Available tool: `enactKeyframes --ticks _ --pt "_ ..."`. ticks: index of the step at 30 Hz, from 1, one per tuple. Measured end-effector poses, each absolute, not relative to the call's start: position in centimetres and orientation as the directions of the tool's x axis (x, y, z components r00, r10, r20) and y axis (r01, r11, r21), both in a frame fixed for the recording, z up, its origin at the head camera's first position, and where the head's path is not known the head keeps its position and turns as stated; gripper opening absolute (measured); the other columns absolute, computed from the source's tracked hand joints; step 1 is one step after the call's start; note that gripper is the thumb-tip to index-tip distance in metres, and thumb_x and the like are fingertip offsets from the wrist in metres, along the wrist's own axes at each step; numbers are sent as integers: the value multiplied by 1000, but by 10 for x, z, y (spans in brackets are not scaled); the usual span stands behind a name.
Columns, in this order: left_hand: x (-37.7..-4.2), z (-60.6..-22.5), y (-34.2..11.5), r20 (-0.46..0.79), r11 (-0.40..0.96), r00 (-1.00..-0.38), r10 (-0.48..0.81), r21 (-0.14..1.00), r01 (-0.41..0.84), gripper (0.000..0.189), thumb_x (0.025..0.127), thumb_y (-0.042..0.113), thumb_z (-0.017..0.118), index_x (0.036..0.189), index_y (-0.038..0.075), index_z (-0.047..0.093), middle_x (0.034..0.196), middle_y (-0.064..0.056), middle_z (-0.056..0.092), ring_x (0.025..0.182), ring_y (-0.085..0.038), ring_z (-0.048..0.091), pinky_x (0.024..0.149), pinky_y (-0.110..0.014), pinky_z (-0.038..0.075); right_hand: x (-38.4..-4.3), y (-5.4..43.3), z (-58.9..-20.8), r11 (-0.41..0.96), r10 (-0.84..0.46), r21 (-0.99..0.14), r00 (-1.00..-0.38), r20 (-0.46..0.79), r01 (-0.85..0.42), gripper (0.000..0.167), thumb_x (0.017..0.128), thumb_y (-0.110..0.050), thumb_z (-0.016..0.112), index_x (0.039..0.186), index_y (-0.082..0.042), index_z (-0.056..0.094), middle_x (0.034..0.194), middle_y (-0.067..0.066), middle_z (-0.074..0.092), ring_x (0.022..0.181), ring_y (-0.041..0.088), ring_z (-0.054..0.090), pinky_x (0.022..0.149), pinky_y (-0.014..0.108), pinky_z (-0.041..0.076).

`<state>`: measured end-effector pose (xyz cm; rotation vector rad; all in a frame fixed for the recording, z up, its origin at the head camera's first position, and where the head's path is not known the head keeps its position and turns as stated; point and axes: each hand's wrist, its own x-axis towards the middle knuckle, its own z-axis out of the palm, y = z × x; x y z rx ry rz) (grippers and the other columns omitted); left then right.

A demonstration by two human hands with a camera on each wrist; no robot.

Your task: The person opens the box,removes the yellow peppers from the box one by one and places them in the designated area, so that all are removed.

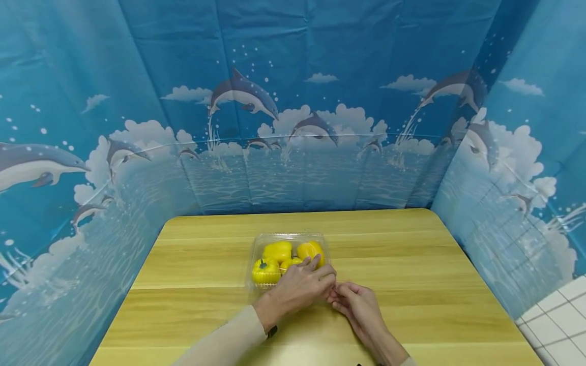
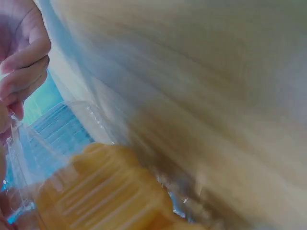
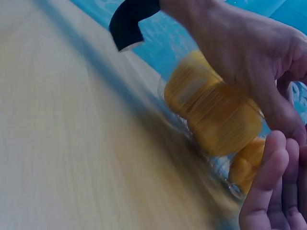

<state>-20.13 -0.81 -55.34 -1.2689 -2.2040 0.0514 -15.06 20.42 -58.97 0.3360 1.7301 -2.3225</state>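
A clear plastic clamshell box (image 1: 289,237) with several yellow bell peppers (image 1: 266,271) inside sits on the wooden table. My left hand (image 1: 302,284) reaches across the box's near right corner, its upper fingers spread over the lid and its thumb and a finger pinching the corner edge. Just to the right, my right hand (image 1: 359,307) meets the left fingertips and pinches the same corner, the remaining fingers curled. In the left wrist view the ribbed clear wall (image 2: 96,191) runs up to the right fingertips. The pinched edge itself is mostly hidden by fingers.
The wooden table (image 1: 403,254) stretches out on both sides of the box. Behind and around it hangs a blue dolphin-print curtain (image 1: 302,173). White floor tiles (image 1: 558,320) show at the lower right. A black band (image 3: 128,28) is on the left wrist.
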Motion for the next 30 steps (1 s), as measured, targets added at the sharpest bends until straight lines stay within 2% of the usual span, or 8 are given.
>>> enactKeyframes --ticks 4,8,20,26,30 --pt "-201 -555 -9 507 551 -373 777 -264 791 9 116 36 77 117 27 77 129 13 78 134 -30 83 107 -38 72 -150 197 -585 -271 16 -903 -936 -351 334 17 106 1 66 108 4 82 90 3 82 82 13 81 75 20 70" --pt "-201 -556 -11 540 547 -363 760 -228 806 5 112 30 82 115 27 79 127 12 79 132 -28 84 106 -39 73 -148 190 -582 -299 48 -895 -931 -361 331 14 103 3 67 103 3 82 87 3 80 79 12 78 70 19 68" --pt "-198 -561 -15 558 532 -368 744 -161 831 9 111 26 82 118 21 80 127 7 79 134 -29 83 112 -45 71 -144 182 -586 -313 81 -885 -919 -385 344 13 105 1 68 102 3 80 88 4 79 81 15 78 74 24 71" --pt "-196 -570 -14 607 535 -332 722 -184 825 8 106 22 85 112 21 81 122 8 80 131 -29 84 108 -47 72 -141 179 -584 -299 89 -880 -907 -411 369 12 106 -2 70 101 3 80 84 3 78 78 13 77 71 23 70" --pt "-198 -573 -15 634 545 -338 695 -159 823 10 104 21 88 110 21 81 120 9 81 131 -28 84 110 -48 72 -142 176 -580 -270 80 -891 -914 -398 364 9 102 -2 70 97 3 77 85 5 78 78 14 76 72 24 70"
